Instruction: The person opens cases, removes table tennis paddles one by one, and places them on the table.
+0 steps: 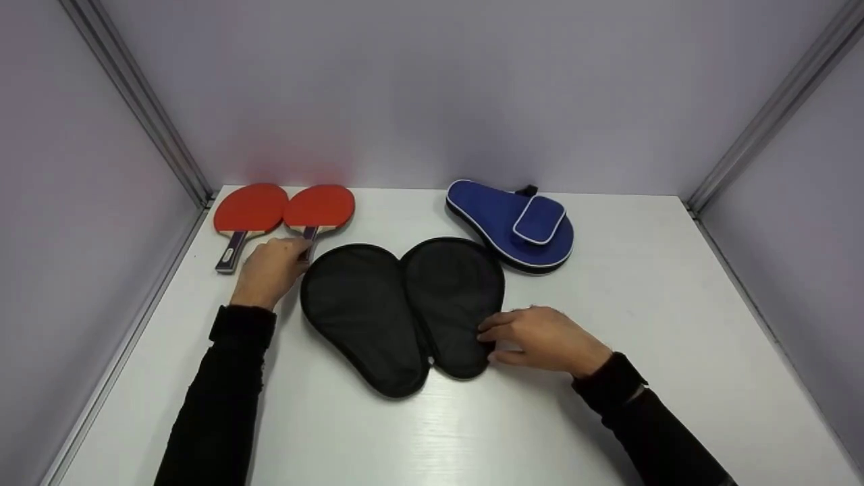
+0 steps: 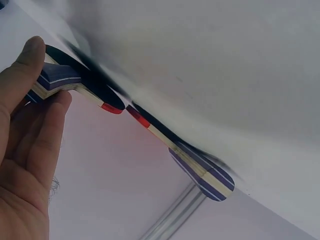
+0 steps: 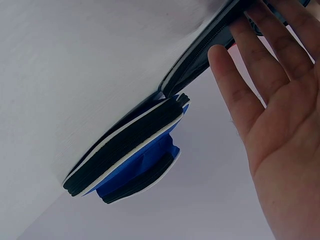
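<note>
Two red table tennis paddles lie at the back left of the white table. My left hand (image 1: 270, 270) pinches the handle of the nearer-to-centre paddle (image 1: 320, 206); the left wrist view shows thumb and fingers about that handle (image 2: 59, 77). The other paddle (image 1: 251, 209) lies beside it, its striped handle (image 2: 202, 175) free. A black paddle case (image 1: 364, 310) lies spread open at the centre, its inside showing. My right hand (image 1: 540, 339) rests its fingertips on the right half's edge, fingers fairly straight in the right wrist view.
A blue paddle case (image 1: 499, 223) with white piping and a small front pocket (image 1: 540, 220) lies closed behind the black case, close to its right half. Pale walls (image 1: 432, 88) stand at the back and both sides of the table (image 1: 648, 290).
</note>
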A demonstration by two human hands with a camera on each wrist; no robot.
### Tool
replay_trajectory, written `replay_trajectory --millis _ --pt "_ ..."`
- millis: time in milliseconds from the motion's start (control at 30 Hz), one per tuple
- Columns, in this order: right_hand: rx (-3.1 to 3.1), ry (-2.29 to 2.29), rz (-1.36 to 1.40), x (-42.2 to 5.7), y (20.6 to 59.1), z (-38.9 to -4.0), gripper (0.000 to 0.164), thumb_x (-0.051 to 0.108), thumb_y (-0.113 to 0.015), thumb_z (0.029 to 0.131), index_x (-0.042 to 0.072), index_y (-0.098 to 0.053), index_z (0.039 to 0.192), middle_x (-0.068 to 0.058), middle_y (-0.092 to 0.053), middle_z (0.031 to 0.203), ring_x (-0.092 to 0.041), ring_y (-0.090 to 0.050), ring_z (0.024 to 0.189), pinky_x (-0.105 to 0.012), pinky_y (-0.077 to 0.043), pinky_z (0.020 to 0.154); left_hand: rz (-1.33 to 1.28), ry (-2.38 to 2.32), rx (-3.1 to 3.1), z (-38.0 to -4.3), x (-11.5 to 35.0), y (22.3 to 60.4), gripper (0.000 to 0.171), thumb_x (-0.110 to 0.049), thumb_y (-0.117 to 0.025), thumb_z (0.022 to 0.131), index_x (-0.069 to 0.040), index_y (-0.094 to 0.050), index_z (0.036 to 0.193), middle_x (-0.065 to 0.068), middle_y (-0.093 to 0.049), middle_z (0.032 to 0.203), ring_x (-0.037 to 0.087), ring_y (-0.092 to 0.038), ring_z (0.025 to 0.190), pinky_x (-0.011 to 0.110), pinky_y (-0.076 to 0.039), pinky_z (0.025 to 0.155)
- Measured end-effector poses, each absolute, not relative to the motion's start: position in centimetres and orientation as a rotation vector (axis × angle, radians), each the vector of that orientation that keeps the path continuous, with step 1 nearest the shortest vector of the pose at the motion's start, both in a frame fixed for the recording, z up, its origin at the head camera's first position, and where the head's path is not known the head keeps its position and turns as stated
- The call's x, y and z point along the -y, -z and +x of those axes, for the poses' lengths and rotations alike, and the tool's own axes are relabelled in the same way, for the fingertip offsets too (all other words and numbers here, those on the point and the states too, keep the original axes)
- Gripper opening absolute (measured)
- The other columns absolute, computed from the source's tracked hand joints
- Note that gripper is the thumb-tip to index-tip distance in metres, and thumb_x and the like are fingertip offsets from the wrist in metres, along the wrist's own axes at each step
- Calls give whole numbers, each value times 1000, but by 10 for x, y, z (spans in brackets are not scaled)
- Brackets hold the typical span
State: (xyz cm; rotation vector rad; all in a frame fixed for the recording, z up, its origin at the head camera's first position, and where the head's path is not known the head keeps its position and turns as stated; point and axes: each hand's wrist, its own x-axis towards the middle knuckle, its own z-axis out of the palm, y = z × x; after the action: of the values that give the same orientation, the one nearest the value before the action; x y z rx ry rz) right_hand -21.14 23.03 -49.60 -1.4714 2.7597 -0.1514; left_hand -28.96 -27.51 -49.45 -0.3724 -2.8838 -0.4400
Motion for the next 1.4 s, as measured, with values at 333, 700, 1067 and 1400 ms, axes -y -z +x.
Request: replay_trajectory --millis 333,700,1067,1400 --pt "-2763 147 -1482 -230 495 -211 32 34 -87 108 19 -89 136 1 -86 141 -19 -84 129 -46 -72 102 -400 442 2896 -290 279 500 12 0 -89 100 -2 -81 109 21 -85 99 50 -84 103 65 -67 86" --pt "-2765 143 -1474 -229 494 -210 32 33 -87 107 19 -89 136 0 -86 142 -20 -84 129 -46 -72 101 -341 490 2931 -286 285 489 37 -6 -87 105 2 -82 140 28 -85 133 52 -82 125 67 -66 109" --pt "-2767 122 -1472 -228 494 -210 33 33 -87 107 18 -89 136 1 -86 142 -20 -84 128 -45 -73 101 -286 689 2843 -275 281 473 39 -20 -75 116 2 -78 147 29 -82 143 53 -77 135 70 -63 115" --pt "-2765 123 -1470 -229 495 -210 33 34 -87 107 18 -89 137 1 -86 142 -21 -84 129 -46 -73 101 -305 814 2989 -261 263 456 40 -34 -66 121 -4 -84 140 21 -87 131 39 -81 119 61 -65 106"
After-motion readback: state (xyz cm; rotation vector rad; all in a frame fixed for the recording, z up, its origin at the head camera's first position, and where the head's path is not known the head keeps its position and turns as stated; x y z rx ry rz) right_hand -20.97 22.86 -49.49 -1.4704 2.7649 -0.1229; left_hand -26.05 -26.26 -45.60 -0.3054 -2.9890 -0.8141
